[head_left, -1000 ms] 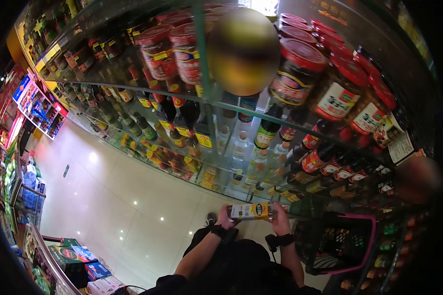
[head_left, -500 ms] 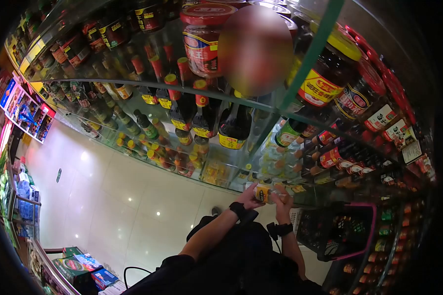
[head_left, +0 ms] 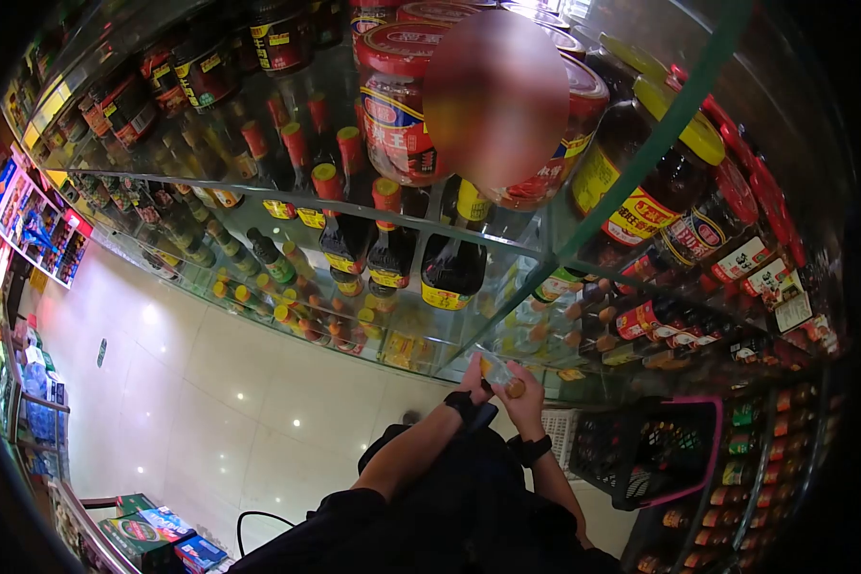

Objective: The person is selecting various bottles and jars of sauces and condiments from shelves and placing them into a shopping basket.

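Observation:
Low in front of my body, between my two hands, is a small clear bottle [head_left: 500,374] with an orange-brown cap and some yellow on its label. Its capped end tilts toward me. My left hand [head_left: 473,385] is closed around the label side, and my right hand [head_left: 525,394] grips the other side near the cap. Fingers cover much of the label, so its print cannot be read. Just beyond the hands is the lower edge of the glass shelving [head_left: 430,367].
Dark sauce bottles [head_left: 447,273] and red-lidded jars [head_left: 397,120] crowd the glass shelves ahead. A black shopping basket [head_left: 655,445] with a pink rim stands at my right, near racks of jars [head_left: 727,497]. Boxes [head_left: 143,536] sit at lower left beside the tiled floor [head_left: 230,411].
The bottle has turned in my hands, so its cap now points more toward me and its label shows less. Both hands have shifted slightly left in view, and the shelves appear lower.

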`<state>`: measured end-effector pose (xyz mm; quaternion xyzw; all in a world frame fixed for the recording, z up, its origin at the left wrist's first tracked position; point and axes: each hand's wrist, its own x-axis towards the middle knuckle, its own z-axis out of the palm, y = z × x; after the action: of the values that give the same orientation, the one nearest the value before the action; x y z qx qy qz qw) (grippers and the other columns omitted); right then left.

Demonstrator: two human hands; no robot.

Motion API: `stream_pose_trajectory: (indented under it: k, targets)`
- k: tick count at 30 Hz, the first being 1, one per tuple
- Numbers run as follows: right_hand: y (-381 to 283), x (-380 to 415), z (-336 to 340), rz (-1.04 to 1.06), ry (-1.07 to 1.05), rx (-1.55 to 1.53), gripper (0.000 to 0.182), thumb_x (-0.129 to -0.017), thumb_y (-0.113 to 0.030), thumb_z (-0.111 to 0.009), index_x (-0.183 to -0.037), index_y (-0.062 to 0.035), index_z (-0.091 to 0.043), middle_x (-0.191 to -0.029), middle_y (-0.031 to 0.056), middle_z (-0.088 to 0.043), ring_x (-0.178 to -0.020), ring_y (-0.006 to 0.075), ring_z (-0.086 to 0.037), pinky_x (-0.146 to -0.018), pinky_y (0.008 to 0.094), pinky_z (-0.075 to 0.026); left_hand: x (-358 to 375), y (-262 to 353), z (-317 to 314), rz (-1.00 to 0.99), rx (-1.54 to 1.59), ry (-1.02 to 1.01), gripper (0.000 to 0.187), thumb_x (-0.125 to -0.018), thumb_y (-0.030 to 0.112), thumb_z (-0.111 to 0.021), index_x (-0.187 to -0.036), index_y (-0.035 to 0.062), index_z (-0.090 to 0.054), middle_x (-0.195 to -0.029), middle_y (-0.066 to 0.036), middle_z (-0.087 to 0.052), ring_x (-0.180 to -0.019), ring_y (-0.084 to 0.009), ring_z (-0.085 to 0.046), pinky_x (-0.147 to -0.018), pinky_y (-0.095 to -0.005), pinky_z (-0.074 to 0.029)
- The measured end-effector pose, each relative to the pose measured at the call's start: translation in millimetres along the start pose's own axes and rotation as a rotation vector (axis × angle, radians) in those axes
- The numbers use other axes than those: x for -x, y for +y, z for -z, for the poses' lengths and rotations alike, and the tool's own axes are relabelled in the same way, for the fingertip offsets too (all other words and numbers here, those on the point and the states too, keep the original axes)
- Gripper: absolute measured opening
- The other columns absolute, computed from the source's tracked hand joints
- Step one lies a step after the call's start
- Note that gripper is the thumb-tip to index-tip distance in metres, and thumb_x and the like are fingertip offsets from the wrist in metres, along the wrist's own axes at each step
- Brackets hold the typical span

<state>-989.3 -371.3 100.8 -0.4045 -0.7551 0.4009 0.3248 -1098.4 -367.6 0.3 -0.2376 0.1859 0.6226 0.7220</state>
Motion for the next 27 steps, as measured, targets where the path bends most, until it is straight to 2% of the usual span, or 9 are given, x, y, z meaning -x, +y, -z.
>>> stream_pose_trajectory:
  k: [6, 9, 11, 12, 15, 17, 20, 24, 27]
  targets:
    - [26.7, -16.2, -13.4, -0.078, -0.021, -0.050, 0.039, -0.062, -0.005, -0.073, -0.097, 0.0004, -0.056, -0.103, 0.0144, -0.058, -0.095, 0.0210, -0.056, -0.081, 0.0299, -0.043, -21.2, 15.7, 10.5, -0.112, -0.089, 0.071, 0.036, -0.086, 0.037, -0.032, -0.098, 0.0089, -0.051, -0.096, -0.009, -0.058, -0.087, -0.0258, -0.057, -0.078, -0.0404, -0.046]
    - [37.6, -24.4, -20.3, 0.098, 0.008, -0.042, 0.037, -0.062, -0.006, -0.072, -0.095, 0.0004, -0.056, -0.105, 0.0149, -0.057, -0.096, 0.0232, -0.056, -0.080, 0.0305, -0.043, -21.5, 21.5, 1.5, -0.135, -0.115, 0.119, 0.034, -0.085, 0.032, -0.030, -0.096, 0.0090, -0.053, -0.092, -0.008, -0.059, -0.083, -0.0254, -0.058, -0.075, -0.0383, -0.047]
    - [35.9, -32.6, -23.1, 0.147, 0.003, 0.072, 0.041, -0.061, -0.007, -0.072, -0.097, 0.0011, -0.055, -0.106, 0.0152, -0.057, -0.095, 0.0256, -0.057, -0.080, 0.0317, -0.044, -32.5, 23.6, 9.2, -0.179, -0.064, 0.037, 0.039, -0.084, 0.045, -0.037, -0.091, 0.0102, -0.052, -0.088, -0.006, -0.060, -0.072, -0.0212, -0.059, -0.061, -0.0339, -0.049]
    - [34.9, -36.5, -23.9, 0.148, 0.001, 0.071, 0.041, -0.061, -0.007, -0.072, -0.097, 0.0011, -0.055, -0.106, 0.0152, -0.057, -0.095, 0.0256, -0.057, -0.080, 0.0317, -0.044, -37.7, 25.2, 13.0, -0.182, -0.063, 0.036, 0.039, -0.084, 0.045, -0.037, -0.091, 0.0102, -0.052, -0.088, -0.006, -0.060, -0.072, -0.0212, -0.059, -0.061, -0.0339, -0.049]
    - [25.3, -48.0, -23.4, 0.052, -0.036, 0.083, 0.044, -0.062, -0.008, -0.072, -0.101, -0.0018, -0.053, -0.099, 0.0154, -0.058, -0.090, 0.0286, -0.057, -0.077, 0.0334, -0.045, -50.7, 28.4, 20.8, -0.227, -0.025, 0.033, 0.040, -0.085, 0.043, -0.035, -0.095, 0.0091, -0.052, -0.093, -0.008, -0.059, -0.080, -0.0233, -0.058, -0.070, -0.0367, -0.049]
    - [35.1, -55.2, -26.5, 0.125, -0.026, 0.095, 0.042, -0.061, -0.009, -0.071, -0.099, -0.0037, -0.054, -0.093, 0.0148, -0.058, -0.084, 0.0293, -0.058, -0.072, 0.0348, -0.045, -50.5, 27.4, 18.5, -0.133, 0.059, -0.082, 0.045, -0.084, 0.045, -0.034, -0.100, 0.0073, -0.051, -0.100, -0.010, -0.057, -0.091, -0.0259, -0.055, -0.082, -0.0408, -0.044]
    - [45.6, -65.0, -30.2, 0.182, -0.022, 0.130, 0.039, -0.062, -0.010, -0.069, -0.097, -0.0057, -0.054, -0.089, 0.0141, -0.059, -0.081, 0.0298, -0.058, -0.069, 0.0353, -0.045, -76.0, 30.9, 42.1, -0.048, -0.030, 0.007, 0.050, -0.084, 0.048, -0.034, -0.104, 0.0055, -0.050, -0.106, -0.012, -0.054, -0.099, -0.0277, -0.052, -0.090, -0.0425, -0.038]
    - [40.3, -78.1, -32.9, 0.003, -0.121, 0.042, 0.036, -0.063, -0.013, -0.068, -0.096, -0.0068, -0.054, -0.085, 0.0141, -0.058, -0.079, 0.0312, -0.057, -0.067, 0.0362, -0.045, -89.3, 34.8, 51.0, -0.079, -0.062, -0.068, 0.052, -0.083, 0.050, -0.035, -0.106, 0.0047, -0.050, -0.109, -0.012, -0.054, -0.099, -0.0284, -0.052, -0.091, -0.0425, -0.038]
    - [22.3, -89.9, -34.6, -0.015, -0.159, 0.198, 0.037, -0.064, -0.017, -0.067, -0.096, -0.0070, -0.052, -0.083, 0.0149, -0.058, -0.078, 0.0330, -0.056, -0.067, 0.0369, -0.045, -75.1, 33.3, 37.6, -0.156, 0.027, 0.089, 0.053, -0.082, 0.050, -0.037, -0.108, 0.0047, -0.050, -0.113, -0.013, -0.052, -0.101, -0.0292, -0.051, -0.091, -0.0418, -0.038]
